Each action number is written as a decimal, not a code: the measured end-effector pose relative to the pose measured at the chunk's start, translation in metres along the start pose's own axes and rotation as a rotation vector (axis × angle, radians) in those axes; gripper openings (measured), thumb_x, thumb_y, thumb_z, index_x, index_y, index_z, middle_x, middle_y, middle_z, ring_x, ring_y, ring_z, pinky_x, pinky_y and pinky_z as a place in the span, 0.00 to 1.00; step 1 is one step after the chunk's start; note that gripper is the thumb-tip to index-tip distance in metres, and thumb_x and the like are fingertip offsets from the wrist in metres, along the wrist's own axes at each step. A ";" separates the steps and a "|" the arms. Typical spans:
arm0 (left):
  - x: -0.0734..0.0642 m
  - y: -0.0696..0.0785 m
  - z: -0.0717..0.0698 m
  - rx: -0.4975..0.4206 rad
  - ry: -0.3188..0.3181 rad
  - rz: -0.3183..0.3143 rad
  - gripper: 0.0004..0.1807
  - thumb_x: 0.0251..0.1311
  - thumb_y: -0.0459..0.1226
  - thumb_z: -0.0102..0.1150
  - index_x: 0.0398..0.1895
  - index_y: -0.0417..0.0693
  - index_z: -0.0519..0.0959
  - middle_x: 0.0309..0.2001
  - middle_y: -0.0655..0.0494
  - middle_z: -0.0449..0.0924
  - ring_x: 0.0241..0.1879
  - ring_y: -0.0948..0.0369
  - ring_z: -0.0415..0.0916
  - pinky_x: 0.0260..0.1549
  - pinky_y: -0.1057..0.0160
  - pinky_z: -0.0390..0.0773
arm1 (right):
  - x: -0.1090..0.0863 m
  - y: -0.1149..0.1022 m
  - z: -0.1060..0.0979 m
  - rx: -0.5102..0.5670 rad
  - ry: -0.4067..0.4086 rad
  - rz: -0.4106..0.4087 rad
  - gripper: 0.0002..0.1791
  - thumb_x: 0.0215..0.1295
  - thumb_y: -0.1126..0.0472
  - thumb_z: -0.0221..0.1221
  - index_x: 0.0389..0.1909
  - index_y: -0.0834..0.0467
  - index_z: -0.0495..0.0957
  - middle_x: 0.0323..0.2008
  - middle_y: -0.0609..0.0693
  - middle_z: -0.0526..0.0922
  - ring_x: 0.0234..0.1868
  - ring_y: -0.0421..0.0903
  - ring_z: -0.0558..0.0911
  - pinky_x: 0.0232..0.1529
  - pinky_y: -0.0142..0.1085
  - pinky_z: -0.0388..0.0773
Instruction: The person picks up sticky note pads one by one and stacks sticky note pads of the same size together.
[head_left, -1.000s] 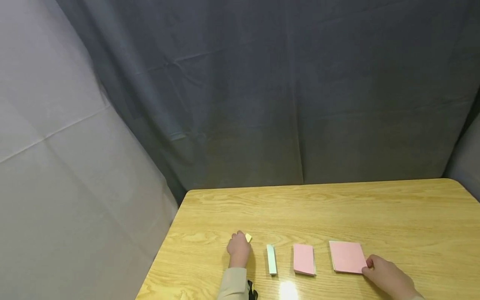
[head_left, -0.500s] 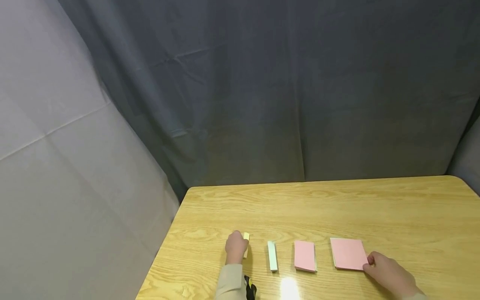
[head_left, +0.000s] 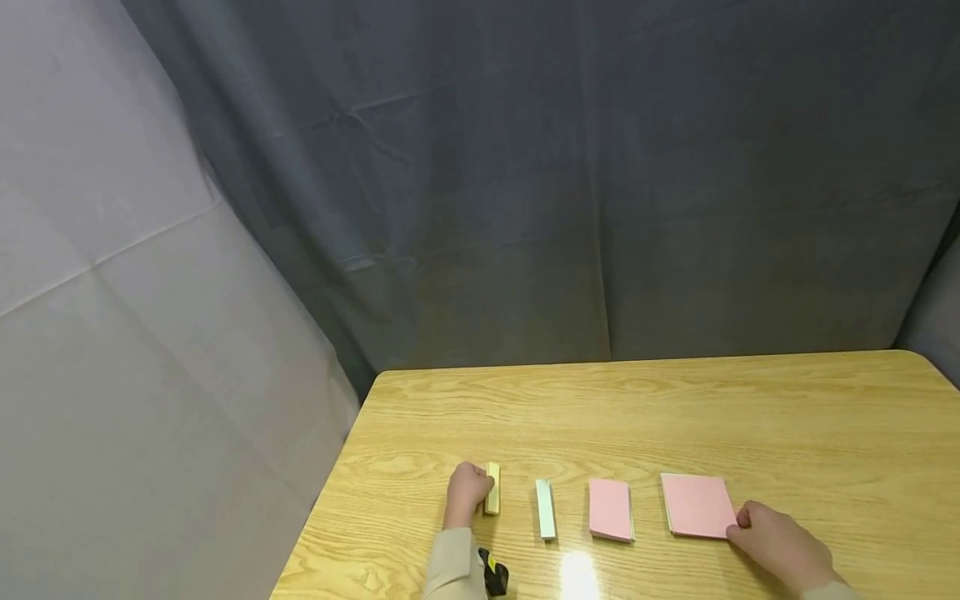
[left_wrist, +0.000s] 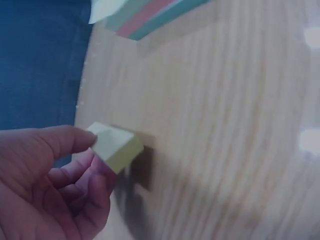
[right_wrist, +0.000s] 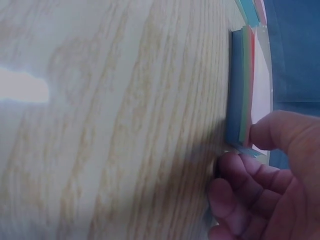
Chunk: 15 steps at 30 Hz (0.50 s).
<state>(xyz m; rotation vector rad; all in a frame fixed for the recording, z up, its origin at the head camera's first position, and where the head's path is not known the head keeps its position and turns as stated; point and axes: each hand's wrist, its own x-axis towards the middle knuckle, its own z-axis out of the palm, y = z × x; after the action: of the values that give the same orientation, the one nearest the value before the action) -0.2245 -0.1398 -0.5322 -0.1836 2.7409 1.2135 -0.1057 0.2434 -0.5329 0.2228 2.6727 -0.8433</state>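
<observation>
My left hand (head_left: 467, 492) pinches a narrow yellow block of sticky notes (head_left: 492, 488) between thumb and fingers. In the left wrist view the yellow sticky notes (left_wrist: 116, 145) tilt slightly, with a shadow beside them. At the right, my right hand (head_left: 782, 546) holds the near right corner of a large square stack of sticky notes (head_left: 699, 506), pink on top. From the right wrist its layered edge (right_wrist: 244, 85) shows blue, green and red, with the thumb against the corner and the other fingers curled below.
Between the hands lie a narrow pale green block of sticky notes (head_left: 545, 509) and a mid-sized pink stack (head_left: 611, 509). They stand in a row on the wooden table (head_left: 645, 417). A dark grey curtain (head_left: 480, 183) hangs behind, a light one (head_left: 172, 350) at the left.
The left hand has shifted slightly left and the yellow sticky notes have turned to lie lengthwise, more visible beside the fingers. The right hand stays at the same corner.
</observation>
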 end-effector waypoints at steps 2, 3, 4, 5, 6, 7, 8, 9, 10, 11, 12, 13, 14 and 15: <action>-0.001 0.002 -0.003 -0.086 -0.030 -0.030 0.06 0.48 0.27 0.50 0.17 0.41 0.72 0.08 0.61 0.60 0.08 0.68 0.55 0.08 0.73 0.57 | -0.001 -0.001 0.000 -0.002 -0.003 0.007 0.13 0.55 0.53 0.53 0.28 0.61 0.70 0.24 0.52 0.73 0.26 0.47 0.69 0.26 0.45 0.67; -0.001 0.003 -0.003 -0.129 -0.042 -0.045 0.03 0.49 0.28 0.51 0.22 0.38 0.74 0.09 0.59 0.62 0.09 0.67 0.58 0.09 0.72 0.60 | -0.001 -0.001 -0.001 -0.003 -0.005 0.010 0.13 0.55 0.53 0.53 0.28 0.61 0.70 0.24 0.51 0.73 0.26 0.47 0.69 0.26 0.44 0.67; -0.001 0.004 -0.004 -0.166 -0.053 -0.054 0.04 0.50 0.28 0.51 0.26 0.36 0.76 0.11 0.58 0.64 0.11 0.67 0.60 0.11 0.72 0.63 | -0.001 -0.001 -0.001 -0.004 -0.005 0.011 0.13 0.55 0.53 0.53 0.28 0.61 0.69 0.24 0.51 0.73 0.26 0.47 0.69 0.26 0.44 0.66; -0.002 0.006 -0.005 -0.194 -0.061 -0.061 0.05 0.50 0.29 0.51 0.28 0.34 0.76 0.12 0.57 0.65 0.12 0.66 0.61 0.12 0.71 0.65 | -0.001 -0.002 -0.001 -0.004 -0.006 0.014 0.13 0.55 0.53 0.53 0.28 0.61 0.69 0.23 0.51 0.72 0.26 0.47 0.69 0.26 0.44 0.66; -0.002 0.007 -0.006 -0.214 -0.067 -0.065 0.06 0.51 0.29 0.51 0.30 0.34 0.76 0.14 0.56 0.67 0.13 0.66 0.62 0.14 0.70 0.67 | -0.001 -0.002 -0.001 -0.004 -0.006 0.018 0.13 0.55 0.53 0.53 0.27 0.60 0.69 0.23 0.50 0.72 0.26 0.47 0.69 0.26 0.44 0.66; -0.002 0.009 -0.007 -0.230 -0.071 -0.066 0.06 0.51 0.29 0.52 0.31 0.33 0.76 0.16 0.56 0.68 0.14 0.65 0.63 0.15 0.69 0.70 | -0.001 -0.002 -0.001 -0.005 -0.006 0.021 0.12 0.55 0.54 0.53 0.27 0.60 0.69 0.23 0.50 0.72 0.26 0.47 0.69 0.26 0.43 0.66; -0.002 0.011 -0.008 -0.238 -0.073 -0.063 0.07 0.52 0.30 0.52 0.32 0.33 0.75 0.18 0.55 0.69 0.15 0.65 0.64 0.17 0.67 0.72 | 0.000 -0.003 -0.001 -0.006 -0.006 0.023 0.12 0.55 0.54 0.53 0.27 0.60 0.69 0.23 0.50 0.72 0.26 0.47 0.69 0.26 0.43 0.66; -0.002 0.013 -0.008 -0.248 -0.076 -0.063 0.08 0.53 0.30 0.52 0.34 0.32 0.75 0.19 0.54 0.69 0.16 0.64 0.65 0.19 0.66 0.73 | 0.000 -0.002 0.000 -0.007 -0.006 0.023 0.12 0.54 0.54 0.53 0.27 0.60 0.69 0.23 0.50 0.72 0.26 0.47 0.69 0.26 0.43 0.66; -0.002 0.015 -0.009 -0.255 -0.080 -0.059 0.09 0.54 0.30 0.52 0.35 0.32 0.75 0.21 0.52 0.71 0.17 0.64 0.66 0.20 0.64 0.74 | 0.000 -0.002 0.000 -0.007 -0.005 0.022 0.12 0.54 0.54 0.53 0.27 0.60 0.69 0.23 0.50 0.72 0.26 0.47 0.69 0.26 0.43 0.66; -0.003 0.018 -0.010 -0.260 -0.084 -0.053 0.09 0.54 0.30 0.53 0.37 0.32 0.74 0.23 0.51 0.72 0.17 0.64 0.66 0.21 0.63 0.74 | 0.001 -0.001 0.000 -0.008 -0.007 0.020 0.13 0.54 0.53 0.53 0.27 0.61 0.69 0.23 0.50 0.72 0.26 0.47 0.69 0.26 0.44 0.66; -0.003 0.020 -0.010 -0.269 -0.091 -0.052 0.10 0.55 0.31 0.53 0.38 0.31 0.74 0.24 0.50 0.72 0.18 0.64 0.66 0.22 0.63 0.74 | 0.001 -0.001 0.001 -0.008 -0.007 0.019 0.13 0.54 0.53 0.53 0.27 0.61 0.69 0.23 0.50 0.72 0.26 0.47 0.69 0.26 0.44 0.67; -0.004 0.022 -0.011 -0.278 -0.096 -0.051 0.11 0.55 0.31 0.53 0.39 0.31 0.74 0.24 0.49 0.73 0.18 0.64 0.66 0.22 0.63 0.74 | 0.002 0.000 0.001 -0.010 -0.009 0.021 0.13 0.54 0.53 0.53 0.27 0.61 0.69 0.23 0.50 0.72 0.26 0.47 0.69 0.26 0.44 0.67; -0.004 0.025 -0.011 -0.288 -0.102 -0.049 0.11 0.55 0.31 0.52 0.40 0.31 0.74 0.24 0.48 0.73 0.17 0.64 0.66 0.21 0.63 0.73 | 0.002 0.000 0.001 -0.011 -0.011 0.023 0.13 0.54 0.53 0.53 0.27 0.61 0.69 0.23 0.49 0.72 0.26 0.47 0.69 0.26 0.44 0.67; -0.005 0.027 -0.012 -0.298 -0.107 -0.048 0.12 0.55 0.31 0.52 0.40 0.31 0.74 0.25 0.48 0.73 0.17 0.64 0.65 0.21 0.64 0.72 | 0.003 0.001 0.002 -0.011 -0.013 0.026 0.13 0.54 0.53 0.53 0.27 0.60 0.69 0.23 0.49 0.72 0.26 0.47 0.69 0.26 0.44 0.67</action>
<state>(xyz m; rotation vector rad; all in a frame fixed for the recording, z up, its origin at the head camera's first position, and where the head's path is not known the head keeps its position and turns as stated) -0.2250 -0.1304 -0.5039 -0.2071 2.4401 1.5641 -0.1079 0.2431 -0.5357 0.2477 2.6558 -0.8187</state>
